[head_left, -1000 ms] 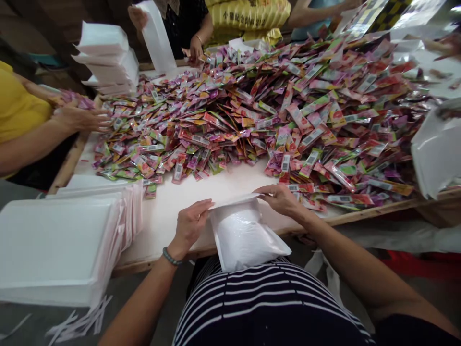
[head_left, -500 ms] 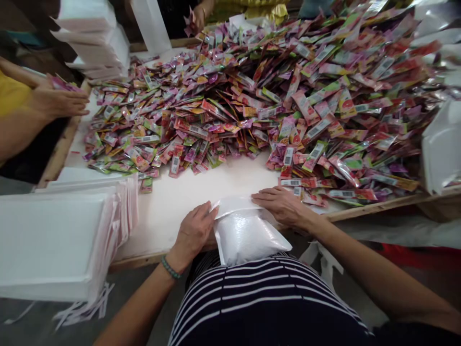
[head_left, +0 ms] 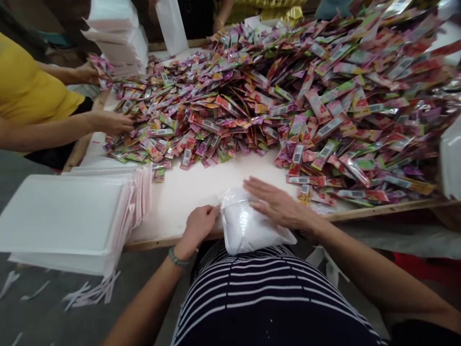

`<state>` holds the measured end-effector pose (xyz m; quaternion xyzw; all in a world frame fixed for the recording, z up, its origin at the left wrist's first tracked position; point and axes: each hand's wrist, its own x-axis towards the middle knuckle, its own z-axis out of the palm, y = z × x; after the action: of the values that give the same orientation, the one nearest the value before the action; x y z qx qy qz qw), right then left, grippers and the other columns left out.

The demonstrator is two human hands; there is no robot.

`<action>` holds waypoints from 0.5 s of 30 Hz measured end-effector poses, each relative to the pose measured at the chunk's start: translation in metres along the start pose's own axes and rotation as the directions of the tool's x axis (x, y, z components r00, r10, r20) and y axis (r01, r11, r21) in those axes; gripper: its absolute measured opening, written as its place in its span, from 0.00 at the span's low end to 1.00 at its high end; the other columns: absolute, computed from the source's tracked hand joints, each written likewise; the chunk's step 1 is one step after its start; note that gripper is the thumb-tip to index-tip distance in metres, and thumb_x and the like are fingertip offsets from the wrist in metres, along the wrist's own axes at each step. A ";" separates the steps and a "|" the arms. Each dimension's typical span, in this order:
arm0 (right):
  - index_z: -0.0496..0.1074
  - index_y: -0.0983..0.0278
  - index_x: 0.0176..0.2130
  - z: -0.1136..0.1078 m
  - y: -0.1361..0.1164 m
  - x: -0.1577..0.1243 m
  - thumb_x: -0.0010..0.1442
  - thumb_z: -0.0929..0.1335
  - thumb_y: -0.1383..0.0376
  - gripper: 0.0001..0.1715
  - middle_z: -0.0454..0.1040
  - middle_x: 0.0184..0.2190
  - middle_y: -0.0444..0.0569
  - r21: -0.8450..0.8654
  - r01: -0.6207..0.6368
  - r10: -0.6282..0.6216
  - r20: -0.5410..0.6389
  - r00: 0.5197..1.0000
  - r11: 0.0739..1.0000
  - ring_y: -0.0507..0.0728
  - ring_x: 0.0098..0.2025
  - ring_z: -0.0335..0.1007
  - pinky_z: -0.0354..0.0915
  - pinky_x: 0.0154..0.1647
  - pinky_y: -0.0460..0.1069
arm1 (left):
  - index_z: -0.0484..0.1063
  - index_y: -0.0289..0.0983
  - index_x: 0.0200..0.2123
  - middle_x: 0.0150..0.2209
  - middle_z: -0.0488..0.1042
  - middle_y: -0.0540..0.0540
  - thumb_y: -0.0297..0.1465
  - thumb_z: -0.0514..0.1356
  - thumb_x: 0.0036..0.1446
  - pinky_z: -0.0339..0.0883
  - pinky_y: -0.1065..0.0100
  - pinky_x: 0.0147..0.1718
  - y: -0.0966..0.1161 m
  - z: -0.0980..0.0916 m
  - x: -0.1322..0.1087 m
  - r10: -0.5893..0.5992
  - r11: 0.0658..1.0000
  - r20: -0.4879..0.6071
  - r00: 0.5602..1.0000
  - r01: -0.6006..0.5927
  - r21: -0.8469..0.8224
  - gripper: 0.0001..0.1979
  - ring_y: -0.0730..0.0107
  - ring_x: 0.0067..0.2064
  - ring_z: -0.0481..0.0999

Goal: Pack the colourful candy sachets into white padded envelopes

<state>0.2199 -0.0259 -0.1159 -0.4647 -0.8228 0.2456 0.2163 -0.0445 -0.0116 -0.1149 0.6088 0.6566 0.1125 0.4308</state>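
Note:
A plump white bubble mailer (head_left: 239,226) lies at the table's front edge, its near end against my striped shirt. The flap end is folded over at the top. My left hand (head_left: 201,223) pinches the mailer's left edge between thumb and curled fingers. Stretched flat over the mailer's upper right side is my right hand (head_left: 275,202), its fingers extended and slightly blurred. Beyond both hands spreads a large heap of small, colourful sachets (head_left: 230,110) with pink, purple and green printing.
At the left front stands a stack of flat white mailers (head_left: 65,211); another stack (head_left: 117,38) is at the back left. A co-worker in yellow (head_left: 36,91) reaches into the heap from the left. Wooden rails (head_left: 382,209) edge the table. Paper strips (head_left: 93,290) lie on the floor.
My right hand has slid leftward across the mailer's folded flap, and my left fingers have curled in at its edge. The co-worker's hands have moved onto the sachets. The view has shifted slightly.

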 end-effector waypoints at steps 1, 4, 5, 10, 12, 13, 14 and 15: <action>0.57 0.57 0.66 0.007 -0.004 0.004 0.68 0.59 0.52 0.31 0.59 0.66 0.49 0.041 0.009 -0.013 0.095 0.995 0.999 0.59 0.69 0.49 0.51 0.68 0.61 | 0.71 0.36 0.20 0.20 0.72 0.47 0.48 0.56 0.56 0.64 0.69 0.27 0.002 0.004 0.007 -0.052 0.986 0.109 0.993 0.068 -0.151 0.23 0.69 0.24 0.71; 0.55 0.55 0.66 0.023 -0.004 0.007 0.68 0.58 0.50 0.32 0.51 0.68 0.48 0.120 -0.034 0.002 0.259 0.966 0.992 0.60 0.71 0.40 0.41 0.70 0.64 | 0.69 0.35 0.20 0.18 0.70 0.50 0.46 0.67 0.44 0.63 0.71 0.25 0.004 0.011 0.023 -0.111 0.809 0.303 0.947 0.263 -0.525 0.21 0.74 0.22 0.68; 0.54 0.54 0.67 0.025 -0.002 0.006 0.68 0.58 0.50 0.31 0.49 0.69 0.47 0.140 -0.045 0.005 0.277 0.961 0.989 0.60 0.71 0.38 0.39 0.70 0.65 | 0.69 0.34 0.20 0.19 0.70 0.50 0.44 0.70 0.40 0.64 0.71 0.26 0.004 0.012 0.026 -0.127 0.746 0.328 0.936 0.308 -0.591 0.20 0.74 0.22 0.69; 0.60 0.54 0.64 0.019 0.010 0.004 0.70 0.49 0.50 0.31 0.51 0.69 0.46 0.297 -0.061 -0.025 0.279 0.960 0.953 0.58 0.71 0.40 0.40 0.70 0.63 | 0.72 0.32 0.22 0.22 0.72 0.49 0.37 0.74 0.33 0.66 0.71 0.30 0.003 0.013 0.027 -0.159 0.624 0.256 0.954 0.298 -0.722 0.18 0.76 0.25 0.70; 0.67 0.58 0.60 0.011 0.011 0.015 0.71 0.46 0.52 0.35 0.59 0.66 0.50 0.311 -0.130 0.072 0.193 0.979 0.941 0.57 0.68 0.51 0.48 0.68 0.60 | 0.72 0.32 0.23 0.23 0.72 0.50 0.39 0.73 0.35 0.66 0.71 0.31 0.010 0.012 0.024 -0.072 0.658 0.144 0.987 0.155 -0.737 0.18 0.75 0.27 0.70; 0.68 0.60 0.59 0.005 0.010 0.024 0.71 0.48 0.52 0.34 0.63 0.64 0.53 0.283 -0.162 0.131 0.126 0.983 0.945 0.57 0.66 0.55 0.51 0.66 0.59 | 0.72 0.33 0.23 0.24 0.72 0.50 0.40 0.72 0.36 0.66 0.71 0.32 0.015 0.010 0.023 -0.007 0.671 0.095 0.995 0.075 -0.738 0.18 0.74 0.28 0.70; 0.69 0.62 0.59 -0.003 0.009 0.033 0.70 0.53 0.51 0.31 0.65 0.62 0.55 0.236 -0.184 0.175 0.059 0.983 0.954 0.59 0.65 0.58 0.53 0.65 0.59 | 0.72 0.34 0.24 0.24 0.72 0.51 0.41 0.72 0.37 0.67 0.70 0.34 0.021 0.007 0.022 0.063 0.677 0.061 0.996 0.002 -0.736 0.18 0.73 0.30 0.70; 0.68 0.63 0.59 -0.012 0.007 0.043 0.67 0.59 0.49 0.30 0.66 0.61 0.57 0.182 -0.193 0.194 0.012 0.981 0.964 0.61 0.63 0.59 0.54 0.64 0.59 | 0.71 0.34 0.23 0.25 0.72 0.51 0.40 0.72 0.37 0.67 0.70 0.35 0.028 0.004 0.022 0.133 0.677 0.039 0.990 -0.062 -0.733 0.18 0.72 0.31 0.70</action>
<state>0.2112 0.0169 -0.1046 -0.5218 -0.7468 0.3386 0.2354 -0.0193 0.0132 -0.1077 0.4254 0.5041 0.3603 0.6597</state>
